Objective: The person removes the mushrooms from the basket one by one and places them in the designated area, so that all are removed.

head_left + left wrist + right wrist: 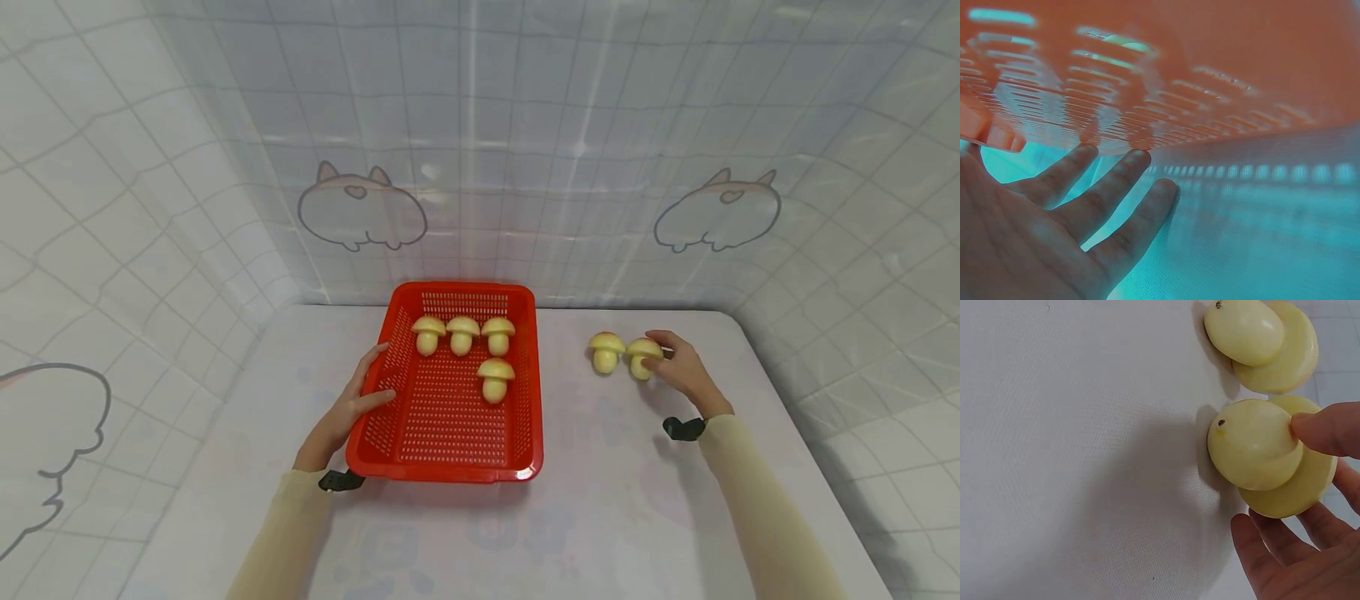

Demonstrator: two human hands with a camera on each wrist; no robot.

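My left hand [348, 408] holds the left rim of a red plastic basket [444, 475], thumb over the rim. In the left wrist view, its other fingers [1125, 169] reach along the slotted outside of the basket. On the table to the right, my right hand [682, 371] grips a pale yellow toy mushroom [642, 350]. The right wrist view puts the thumb on that mushroom's rounded stem [1254, 447], with fingers round the cap. Close beside it lies a second toy mushroom [606, 360], untouched.
Inside the basket, three mushrooms [462, 337] line up along the far end, and another mushroom [495, 383] lies nearer on the right side. The white tabletop [600, 500] ends at a grid-patterned curtain [540, 208] behind, with similar sheeting at both sides.
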